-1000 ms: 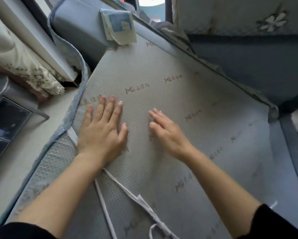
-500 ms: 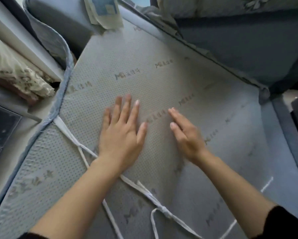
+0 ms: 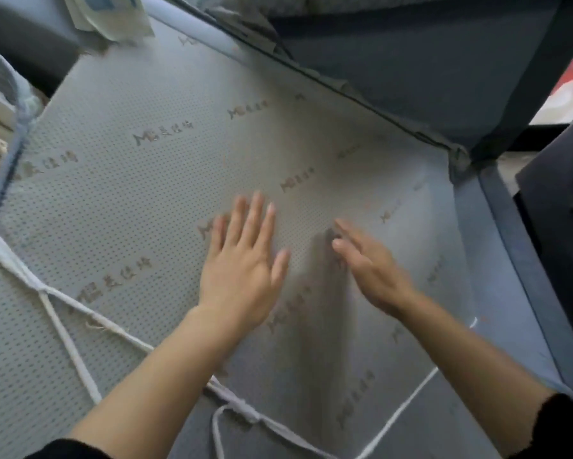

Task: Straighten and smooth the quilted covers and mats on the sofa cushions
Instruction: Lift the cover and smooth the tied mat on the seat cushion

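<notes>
A grey dotted mat (image 3: pixel 139 180) with printed logos lies across the sofa seat, its underside up. My left hand (image 3: pixel 242 263) presses flat on it near the middle, fingers straight and spread. My right hand (image 3: pixel 368 263) lies just to the right, fingers straight, touching the mat beside a soft crease. White tie strings (image 3: pixel 63 332) run from the mat's left edge down to a knot (image 3: pixel 242 405) near the bottom.
The dark blue backrest cushion (image 3: pixel 411 61) rises behind the mat at upper right. A blue armrest bolster (image 3: pixel 23 41) with a folded label (image 3: pixel 112 14) on it sits upper left. The bare blue seat cushion (image 3: pixel 503 293) shows at the right.
Both hands have slid to the right across the mat, staying flat on it. The view has shifted right too, so more of the left tie strings shows.
</notes>
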Available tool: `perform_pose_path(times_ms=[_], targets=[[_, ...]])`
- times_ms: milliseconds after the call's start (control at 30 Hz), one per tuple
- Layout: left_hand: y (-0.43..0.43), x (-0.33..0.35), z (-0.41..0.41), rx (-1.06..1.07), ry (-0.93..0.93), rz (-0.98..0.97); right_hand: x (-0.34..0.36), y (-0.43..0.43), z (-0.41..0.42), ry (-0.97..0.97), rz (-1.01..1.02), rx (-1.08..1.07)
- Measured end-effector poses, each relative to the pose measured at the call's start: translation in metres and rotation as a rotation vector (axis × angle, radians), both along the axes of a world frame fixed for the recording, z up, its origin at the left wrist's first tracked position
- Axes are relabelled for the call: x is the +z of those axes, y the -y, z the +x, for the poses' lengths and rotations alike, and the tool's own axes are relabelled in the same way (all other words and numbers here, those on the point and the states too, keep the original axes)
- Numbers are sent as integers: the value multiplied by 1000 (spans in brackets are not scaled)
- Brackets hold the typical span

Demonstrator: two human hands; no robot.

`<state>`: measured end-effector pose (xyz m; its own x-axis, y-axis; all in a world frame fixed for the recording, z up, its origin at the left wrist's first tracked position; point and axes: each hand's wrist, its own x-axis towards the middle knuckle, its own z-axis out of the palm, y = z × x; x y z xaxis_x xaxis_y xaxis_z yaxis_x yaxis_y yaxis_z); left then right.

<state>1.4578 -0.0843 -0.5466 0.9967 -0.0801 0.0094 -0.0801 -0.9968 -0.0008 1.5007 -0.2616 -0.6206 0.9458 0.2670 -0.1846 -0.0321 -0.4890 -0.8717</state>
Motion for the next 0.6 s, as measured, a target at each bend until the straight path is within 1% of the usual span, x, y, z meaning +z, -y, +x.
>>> perform_pose_path(times_ms=[33, 67, 100, 167, 200, 233, 267, 333, 367, 400, 433, 467, 500, 533, 567, 600], targets=[[-4, -16, -5, 9, -95, 105, 21, 16, 14, 44, 53, -106], [-5, -23, -6, 26, -140, 145, 44, 29, 30, 119, 125, -224], [4, -21, 0, 52, -134, 118, 62, 42, 43, 223, 189, -351], [27, 0, 17, 41, -7, 23, 65, 57, 55, 405, 312, -551], [42, 13, 26, 24, 92, -38, 49, 60, 52, 437, 315, -606], [57, 23, 37, -5, 199, -118, 23, 57, 41, 416, 256, -594], [72, 33, 46, -39, 299, -192, -12, 50, 20, 352, 131, -491], [98, 36, 54, -87, 428, -280, -85, 44, -32, 303, -186, -107], [103, 27, 55, -94, 441, -286, -105, 49, -41, 271, -271, 35], [104, 8, 53, -87, 403, -266, -111, 59, -35, 210, -257, 112], [100, -16, 47, -76, 298, -201, -106, 71, -23, 151, -186, 126], [95, -41, 38, -85, 160, -101, -93, 85, -10, 109, -81, 89], [90, -64, 29, -79, 3, 14, -74, 97, 5, 90, 10, 3], [86, -81, 24, -54, -93, 100, -54, 112, 22, 108, 79, -136], [90, -90, 23, -12, -138, 120, -33, 129, 45, 167, 151, -278], [97, -88, 28, 19, -147, 93, -15, 141, 63, 267, 206, -431]])
